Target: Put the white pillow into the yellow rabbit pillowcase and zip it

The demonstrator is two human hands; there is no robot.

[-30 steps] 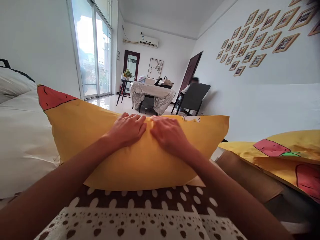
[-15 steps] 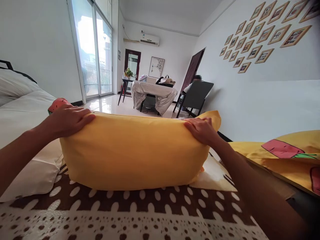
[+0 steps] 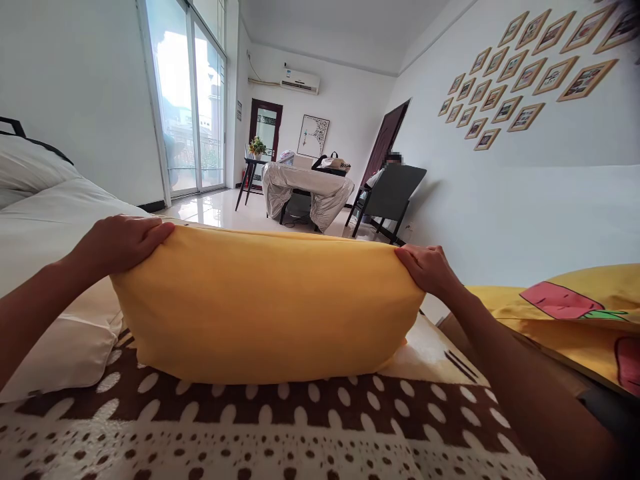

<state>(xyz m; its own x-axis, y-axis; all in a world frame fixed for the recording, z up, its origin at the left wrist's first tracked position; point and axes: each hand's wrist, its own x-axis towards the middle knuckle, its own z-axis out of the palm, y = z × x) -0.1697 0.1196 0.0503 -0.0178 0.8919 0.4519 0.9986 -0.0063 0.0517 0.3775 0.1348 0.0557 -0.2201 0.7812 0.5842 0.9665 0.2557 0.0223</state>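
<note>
A plump yellow pillow (image 3: 270,307) stands on its long edge right in front of me, its plain side facing me. My left hand (image 3: 131,241) is closed around its upper left corner, the thumb lying on the near face. At the upper right corner, my right hand (image 3: 427,267) grips the fabric with its thumb towards me. The fingers behind the pillow are mostly hidden. Beneath it lies a brown and cream dotted blanket (image 3: 210,433).
White bedding (image 3: 45,220) is heaped on the left. Yellow fabric with a printed pink figure (image 3: 563,300) lies at the right. Farther back are a covered table (image 3: 310,179) with bags, a dark chair (image 3: 395,193) with a seated person, and a plant stand (image 3: 247,180).
My right hand has moved outward to the right and my left hand slightly left, stretching the pillow's top edge. The printed corner on the left and the raised right corner no longer show.
</note>
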